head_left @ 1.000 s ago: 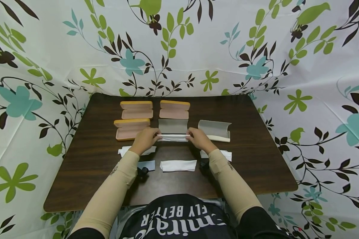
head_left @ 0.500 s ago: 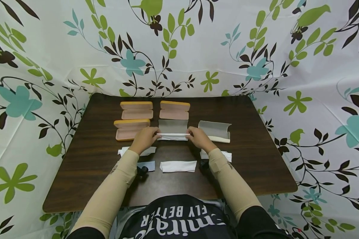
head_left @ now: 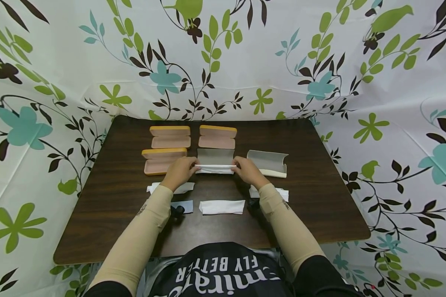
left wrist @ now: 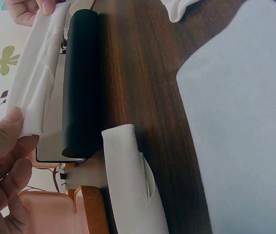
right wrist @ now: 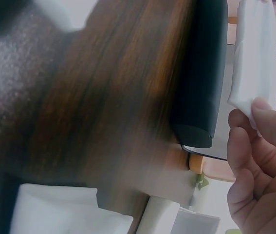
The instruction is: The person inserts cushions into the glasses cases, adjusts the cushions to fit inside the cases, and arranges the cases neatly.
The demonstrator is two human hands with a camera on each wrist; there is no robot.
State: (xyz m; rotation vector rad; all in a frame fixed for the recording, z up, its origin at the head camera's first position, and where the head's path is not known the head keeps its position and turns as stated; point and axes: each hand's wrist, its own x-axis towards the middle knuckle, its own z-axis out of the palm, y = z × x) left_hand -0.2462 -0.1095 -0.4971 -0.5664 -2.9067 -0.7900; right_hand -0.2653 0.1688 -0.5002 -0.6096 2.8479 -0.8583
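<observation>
My left hand (head_left: pixel 179 172) and right hand (head_left: pixel 247 171) pinch opposite ends of a narrow folded white cloth (head_left: pixel 215 169), stretched level between them. Thumb and fingers grip each end, as the left wrist view shows on the cloth (left wrist: pixel 35 73). Just beyond it stands an open glasses case with a grey lining (head_left: pixel 215 155). Its dark outer body (left wrist: pixel 82 83) shows in the left wrist view, below the cloth. The cloth appears to be held above the case's near half, which it largely hides in the head view.
Three open yellow-orange cases with pink linings, one being the near left case (head_left: pixel 163 167), stand left and behind. An open cream case (head_left: pixel 266 161) sits right. Nearer me lie a white cloth (head_left: pixel 221 207), a light blue cloth (head_left: pixel 185 206) and further white cloths partly under my arms on the brown table (head_left: pixel 319 206).
Both hands have shifted very slightly away from me with the white cloth, whose far edge now looks more sharply folded. The cases and the other cloths stay where they were.
</observation>
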